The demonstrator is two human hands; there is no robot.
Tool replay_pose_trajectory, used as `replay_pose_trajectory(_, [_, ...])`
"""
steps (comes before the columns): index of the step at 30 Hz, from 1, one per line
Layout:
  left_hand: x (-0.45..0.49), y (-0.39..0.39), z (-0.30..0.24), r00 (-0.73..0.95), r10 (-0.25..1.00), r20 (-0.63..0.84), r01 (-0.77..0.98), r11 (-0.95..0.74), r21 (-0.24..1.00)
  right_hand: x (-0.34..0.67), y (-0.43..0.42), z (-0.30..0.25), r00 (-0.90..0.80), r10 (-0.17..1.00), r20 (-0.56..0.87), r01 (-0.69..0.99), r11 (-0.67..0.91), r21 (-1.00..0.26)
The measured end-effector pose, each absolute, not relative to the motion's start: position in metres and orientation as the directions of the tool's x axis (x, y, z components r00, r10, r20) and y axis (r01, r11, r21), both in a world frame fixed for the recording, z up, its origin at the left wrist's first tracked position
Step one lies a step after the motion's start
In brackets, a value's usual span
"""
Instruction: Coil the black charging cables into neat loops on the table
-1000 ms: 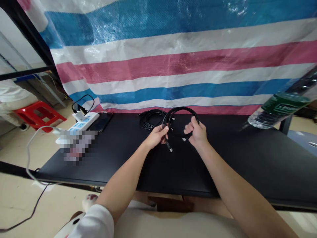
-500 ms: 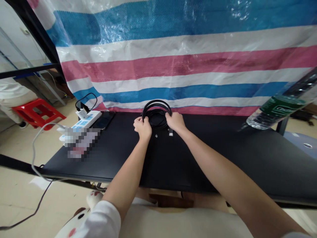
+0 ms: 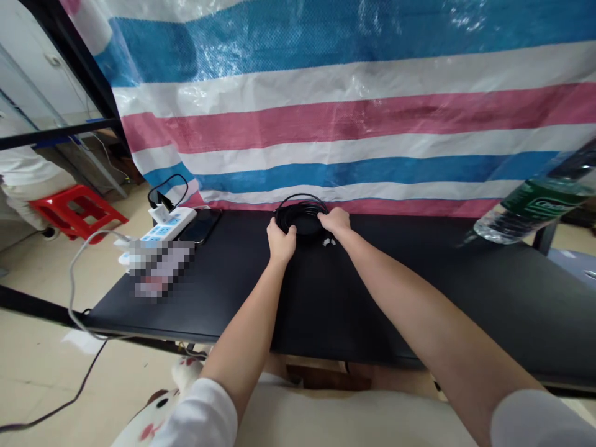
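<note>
A coil of black cable (image 3: 302,216) lies at the far edge of the black table (image 3: 354,292), on top of another black coil. My left hand (image 3: 280,239) curls around the coil's left side. At the coil's right side my right hand (image 3: 334,221) closes on the loops. Two small plug ends (image 3: 328,242) hang out beside my right wrist.
A white power strip (image 3: 168,224) with a black charger and a dark phone (image 3: 201,226) lie at the table's far left. A striped tarp (image 3: 354,118) hangs behind. A plastic water bottle (image 3: 535,205) juts in at right. Red stool (image 3: 77,212) stands on the floor, left.
Both hands carried the coil from mid-air in front of me to the table's far edge and lowered it onto the other coil.
</note>
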State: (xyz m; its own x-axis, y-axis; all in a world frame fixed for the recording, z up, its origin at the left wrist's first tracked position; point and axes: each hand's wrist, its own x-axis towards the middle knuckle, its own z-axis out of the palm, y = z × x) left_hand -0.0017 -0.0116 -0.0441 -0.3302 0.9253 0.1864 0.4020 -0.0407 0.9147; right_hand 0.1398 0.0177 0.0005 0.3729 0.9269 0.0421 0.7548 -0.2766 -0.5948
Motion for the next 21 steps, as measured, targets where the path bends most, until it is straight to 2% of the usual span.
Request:
replay_pose_trajectory(2, [0.003,-0.02,-0.038,-0.288,0.938,0.195,0.516,-0.02,0.856,0.139,0.014,0.001,0.41,0.912,0.024,0.767,-0.331,-0.55])
replay_pose_trajectory(4, [0.007,-0.028,-0.033,-0.233,0.955,0.181,0.629,0.006,0.777,0.137,0.01,-0.001,0.388,0.916,0.098,0.807,-0.286,-0.517])
replay_pose_trajectory(7, [0.011,-0.036,-0.03,-0.174,0.968,0.181,0.76,0.015,0.65,0.139,0.008,-0.011,0.175,0.933,0.314,0.899,-0.021,-0.438])
replay_pose_trajectory(9, [0.011,-0.038,-0.029,-0.154,0.969,0.191,0.794,0.006,0.608,0.145,0.009,-0.019,-0.022,0.92,0.39,0.917,0.174,-0.359])
replay_pose_trajectory(11, [0.01,-0.037,-0.031,-0.164,0.966,0.201,0.793,0.008,0.609,0.151,0.011,-0.026,-0.18,0.914,0.364,0.903,0.3,-0.309])
replay_pose_trajectory(14, [0.008,-0.033,-0.034,-0.218,0.953,0.21,0.755,0.028,0.656,0.158,0.009,-0.03,-0.292,0.924,0.248,0.886,0.359,-0.294])
replay_pose_trajectory(18, [0.004,-0.028,-0.037,-0.288,0.935,0.207,0.665,0.04,0.746,0.157,0.0,-0.022,-0.298,0.951,0.082,0.902,0.309,-0.302])
replay_pose_trajectory(21, [-0.003,-0.024,-0.038,-0.361,0.903,0.232,0.587,0.027,0.809,0.154,-0.01,-0.014,-0.26,0.965,0.035,0.92,0.258,-0.295])
